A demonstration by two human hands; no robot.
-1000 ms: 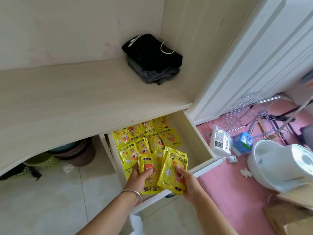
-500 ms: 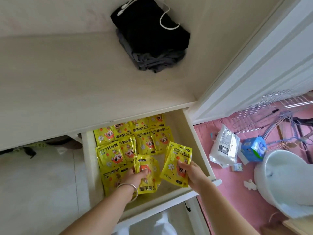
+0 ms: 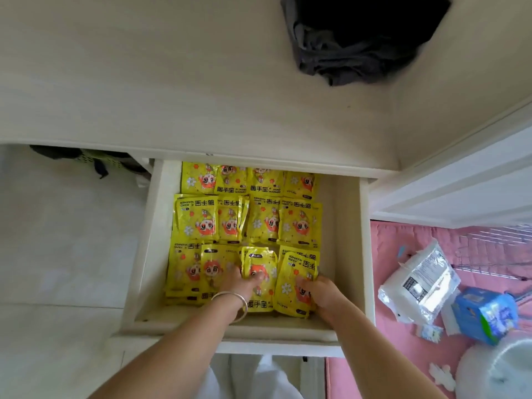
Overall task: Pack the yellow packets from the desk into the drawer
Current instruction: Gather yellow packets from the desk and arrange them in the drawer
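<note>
Late in the packing, by the look of it: settling the last packets into the front row of the open drawer [image 3: 349, 254]. Lying in three rows inside it, the yellow packets [image 3: 259, 220], filling the left and middle and leaving a bare strip along the right wall. No yellow packet visible on the worktop [image 3: 172, 82]; only a dark bundle of cloth [image 3: 354, 44] at its far end.

Left hand [image 3: 241, 285], with a silver bangle [image 3: 230, 300] at the wrist, laid on the middle packet of the front row [image 3: 259, 272], fingers on its face; pressing or pinching, cannot tell because of blur. Right hand [image 3: 322, 293] on the lower part of the right front packet [image 3: 296, 283], which lies a little tilted over its neighbour; fingers seem curled at its edge, probably gripping, but blurred as well.

Next move, as a judgement: to push this right packet down flat and square with the row, then to let go and draw both hands out; perhaps afterwards to close the drawer, if nothing more remains outside the view.

Readable writing on the packets: "HAND WARMER" in small letters, beside three large Chinese characters, 暖手宝, some packets turned upside down. Also a cartoon figure in orange and a white flower. Small brand line at the packet edge too blurred to read. On the pink floor [image 3: 403, 355] to the right, a white plastic bag [image 3: 420, 286] with a printed label and a blue box [image 3: 486, 315]; text not legible.
</note>
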